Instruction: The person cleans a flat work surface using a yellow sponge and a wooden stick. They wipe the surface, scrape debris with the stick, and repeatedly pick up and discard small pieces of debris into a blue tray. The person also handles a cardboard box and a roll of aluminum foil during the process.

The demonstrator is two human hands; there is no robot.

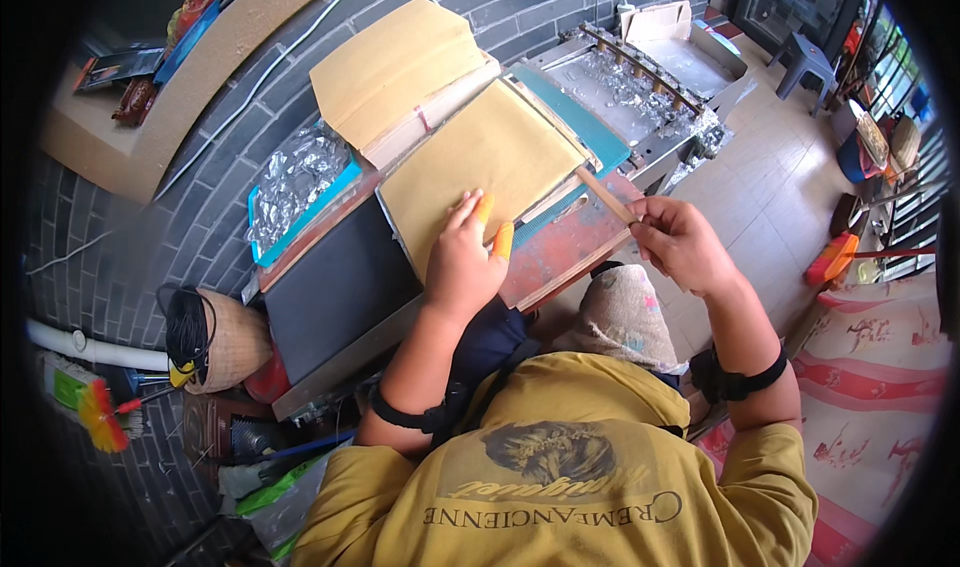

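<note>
My left hand (469,263) rests on the near edge of a tan, paper-like sheet (487,154), with yellow-orange finger cots on two of its fingers. The sheet lies tilted over thin boards and a teal ribbed mat (574,113). My right hand (679,241) pinches one end of a thin flat wooden strip (606,196). The strip's other end meets the sheet's right corner; whether it goes under the sheet cannot be told. Beneath all this is a worn red board (574,233). Behind the sheet stands a pile of similar tan sheets (397,72).
A blue tray (307,218) heaped with crumpled silver foil and a black flat panel (341,289) are at left. A metal frame with foil scraps (622,87) lies beyond the mat. A cloth (615,312) covers my knee. A grey brick wall (517,1) bounds the back.
</note>
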